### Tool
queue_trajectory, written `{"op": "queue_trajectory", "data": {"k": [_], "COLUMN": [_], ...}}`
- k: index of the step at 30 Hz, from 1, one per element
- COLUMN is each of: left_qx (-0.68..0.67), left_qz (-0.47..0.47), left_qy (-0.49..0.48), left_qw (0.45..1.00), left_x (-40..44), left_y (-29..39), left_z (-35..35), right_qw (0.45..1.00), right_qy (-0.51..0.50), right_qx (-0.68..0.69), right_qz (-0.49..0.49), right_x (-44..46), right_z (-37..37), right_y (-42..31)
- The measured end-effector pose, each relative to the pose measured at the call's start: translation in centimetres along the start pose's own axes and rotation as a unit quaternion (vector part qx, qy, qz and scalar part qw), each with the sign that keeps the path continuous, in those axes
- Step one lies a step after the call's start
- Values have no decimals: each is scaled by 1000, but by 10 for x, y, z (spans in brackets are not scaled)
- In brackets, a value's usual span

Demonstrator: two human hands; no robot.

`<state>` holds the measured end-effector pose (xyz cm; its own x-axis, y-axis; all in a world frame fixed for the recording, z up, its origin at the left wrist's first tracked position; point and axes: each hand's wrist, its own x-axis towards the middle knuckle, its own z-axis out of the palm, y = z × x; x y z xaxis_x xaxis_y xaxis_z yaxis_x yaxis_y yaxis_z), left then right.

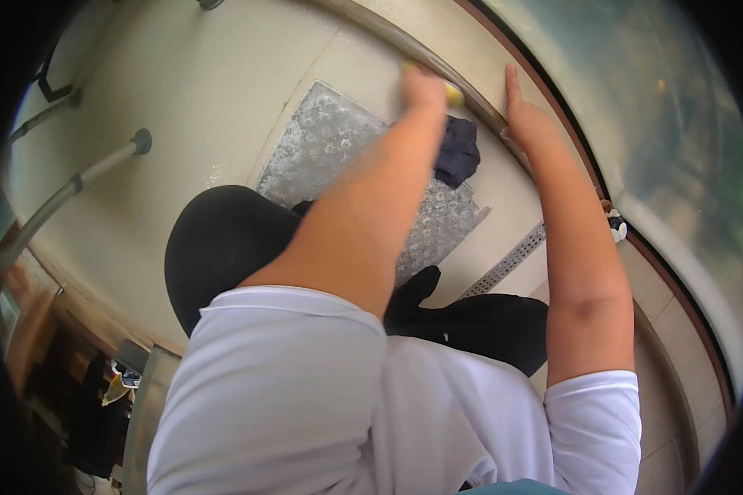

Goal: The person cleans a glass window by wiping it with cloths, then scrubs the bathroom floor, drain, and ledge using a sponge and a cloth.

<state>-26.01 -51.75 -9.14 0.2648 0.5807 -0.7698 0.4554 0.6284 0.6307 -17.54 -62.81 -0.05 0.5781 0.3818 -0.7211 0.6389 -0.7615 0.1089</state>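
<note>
My left hand (425, 89), smeared by motion, is closed around a yellow thing (453, 94) that looks like a sponge; its edges show on both sides of the fingers. It is beside the curved metal rail (413, 45) at the foot of the wall. A dark, crumpled cloth (458, 155) lies just below this hand, partly over a grey patterned mat (322, 124). Farther right, my right hand (530, 124) rests against the pale ledge under the window, its index finger stretched out. It holds nothing that I can see.
A large cloudy window (652, 107) with a dark frame runs along the right. A perforated metal strip (504, 260) lies on the floor near my knees. Metal tube legs (111, 165) stand at the left. Various blurred items (124, 379) are at the lower left.
</note>
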Motion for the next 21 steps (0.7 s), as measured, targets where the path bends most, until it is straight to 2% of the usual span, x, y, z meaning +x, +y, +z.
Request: {"op": "queue_trajectory", "data": {"k": [3,4,5,6,7,9,11,12,13,15,17,18,19,20,21], "left_qx": [96,141,207,244,214,105,22,-19,-59,30,139,63,-12,46,86], "left_qz": [105,113,134,106,76,-3,-103,-58,-11,34,6,-31,-71,-74,-65], "left_qy": [76,52,-15,-110,-141,-127,-103,-46,14,46,-105,-142,-178,-196,-131], "left_qw": [987,982,969,958,964,986,989,997,998,998,985,987,981,977,985], "left_x": [-8,-14,-14,-28,-49,-17,7,-3,-15,-21,-23,-30,-40,-49,-53], "left_y": [13,-1,-31,-43,-47,-60,-34,-7,8,-11,-68,-85,-96,-71,-45], "left_z": [-7,0,14,26,37,42,20,7,-2,12,45,61,70,56,43], "right_qw": [999,999,998,996,995,986,996,998,995,989,997,996,993,988,980], "right_qy": [-16,-15,-15,-14,-53,-136,-71,-39,-64,-98,11,66,62,58,56], "right_qx": [13,30,46,62,69,81,60,51,70,108,68,46,93,140,186], "right_qz": [33,41,50,58,53,47,5,-17,-5,19,-27,-48,-44,-40,-37], "right_x": [-4,-4,-5,-5,-7,-16,-11,-10,-13,-15,-4,-1,-5,-11,-16], "right_z": [-7,-10,-11,-13,-20,-36,-20,-12,-11,-25,1,12,17,20,24], "right_y": [-8,-10,-12,-13,-12,-7,7,12,10,6,18,25,31,38,45]}}
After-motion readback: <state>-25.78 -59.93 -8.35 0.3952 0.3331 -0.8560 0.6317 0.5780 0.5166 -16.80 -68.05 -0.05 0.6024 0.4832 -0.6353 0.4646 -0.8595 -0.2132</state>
